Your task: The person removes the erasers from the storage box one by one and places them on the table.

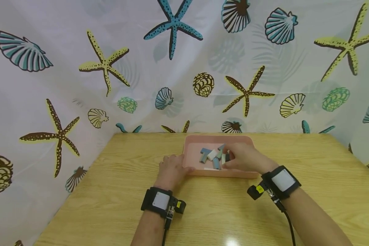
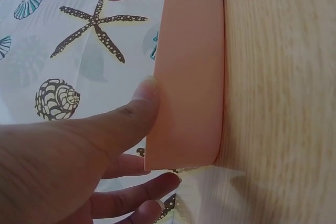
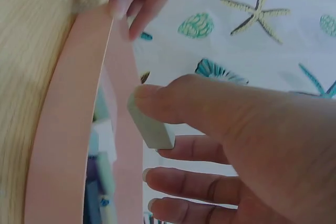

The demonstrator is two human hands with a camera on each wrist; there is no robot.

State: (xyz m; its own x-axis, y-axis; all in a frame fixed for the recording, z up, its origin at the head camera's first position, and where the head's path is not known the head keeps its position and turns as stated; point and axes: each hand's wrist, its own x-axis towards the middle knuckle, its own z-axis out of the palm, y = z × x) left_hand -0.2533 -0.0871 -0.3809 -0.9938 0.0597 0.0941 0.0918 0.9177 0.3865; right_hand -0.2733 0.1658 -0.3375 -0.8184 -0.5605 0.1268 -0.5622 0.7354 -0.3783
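A shallow pink tray (image 1: 203,173) sits on the wooden table. At its near left corner, my left hand (image 1: 170,169) grips the tray, thumb (image 2: 144,98) against the front wall and fingers around the side. My right hand (image 1: 241,158) is over the tray's right half. Between its thumb and index finger it pinches a small pale grey-green block (image 3: 151,128), held above the rim in the right wrist view. The other fingers are spread beside it. Several small blocks lie loose in the tray, among them a white block (image 1: 212,154) and a blue block (image 1: 216,163).
The light wooden table (image 1: 135,147) spreads around the tray. Behind it hangs a white cloth (image 1: 178,75) printed with shells and starfish. Each wrist wears a black strap with a small camera, and a cable (image 1: 290,225) trails from the right one.
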